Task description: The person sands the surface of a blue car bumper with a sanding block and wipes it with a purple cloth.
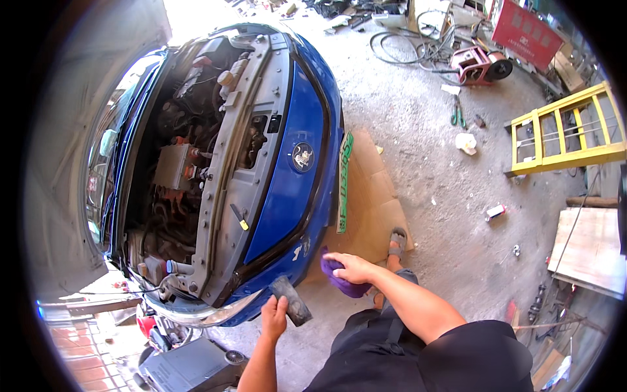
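My left hand (274, 315) grips a dark, worn rectangular block (292, 302), its far end up against the lower corner of the blue car's bumper (268, 282). A bunched purple cloth (346, 285) is in my right hand (351, 268), held just off the bumper with the fingers closed over it. Between the hands and the badge, the blue paint shows a small pale scuffed patch (297, 252). The car's hood is raised over the engine bay (176, 166). A key-like piece with a yellow tag (243, 224) lies on the front panel.
Flattened cardboard (372, 196) lies under the car's front, beside my foot. A grey machine (192, 367) stands at the lower left. To the right are a yellow ladder (568, 160), a wooden board (588, 251), green-handled cutters (458, 116) and a red wheeled machine (473, 66) with hoses.
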Action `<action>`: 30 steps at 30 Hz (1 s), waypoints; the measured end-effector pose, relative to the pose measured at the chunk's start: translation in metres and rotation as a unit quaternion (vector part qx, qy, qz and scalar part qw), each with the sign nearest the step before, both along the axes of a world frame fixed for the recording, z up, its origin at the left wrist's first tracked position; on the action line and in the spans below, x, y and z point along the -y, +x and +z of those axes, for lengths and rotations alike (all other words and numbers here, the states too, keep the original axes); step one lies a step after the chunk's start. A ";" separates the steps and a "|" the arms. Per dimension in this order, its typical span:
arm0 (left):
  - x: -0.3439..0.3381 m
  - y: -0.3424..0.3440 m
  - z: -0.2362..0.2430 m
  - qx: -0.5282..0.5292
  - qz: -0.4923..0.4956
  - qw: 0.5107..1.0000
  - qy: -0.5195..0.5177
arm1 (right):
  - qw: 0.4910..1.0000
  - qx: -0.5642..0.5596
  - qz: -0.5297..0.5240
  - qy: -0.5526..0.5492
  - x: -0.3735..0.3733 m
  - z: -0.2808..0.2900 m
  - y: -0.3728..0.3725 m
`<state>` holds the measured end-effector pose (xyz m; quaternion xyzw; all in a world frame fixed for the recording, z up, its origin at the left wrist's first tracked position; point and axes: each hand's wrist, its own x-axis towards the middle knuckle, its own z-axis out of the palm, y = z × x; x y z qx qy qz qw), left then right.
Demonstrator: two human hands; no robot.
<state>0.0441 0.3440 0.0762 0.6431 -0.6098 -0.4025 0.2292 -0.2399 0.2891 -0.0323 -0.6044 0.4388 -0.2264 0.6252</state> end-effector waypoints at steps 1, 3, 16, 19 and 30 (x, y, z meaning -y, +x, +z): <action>-0.015 0.000 -0.006 0.008 0.005 1.000 0.020 | 1.000 0.005 0.012 -0.004 -0.009 0.004 -0.011; -0.038 -0.014 -0.014 -0.023 0.012 0.999 0.035 | 0.999 0.016 0.037 -0.011 -0.029 0.015 -0.032; -0.016 -0.181 0.027 -0.206 -0.076 0.962 0.163 | 0.988 0.010 0.096 0.122 -0.064 0.095 -0.124; -0.006 -0.207 0.032 -0.215 -0.089 0.955 0.183 | 0.979 0.006 0.120 0.167 -0.056 0.108 -0.145; 0.014 -0.197 0.013 -0.118 -0.038 0.974 0.188 | 0.991 -0.072 -0.022 0.108 -0.057 0.087 -0.188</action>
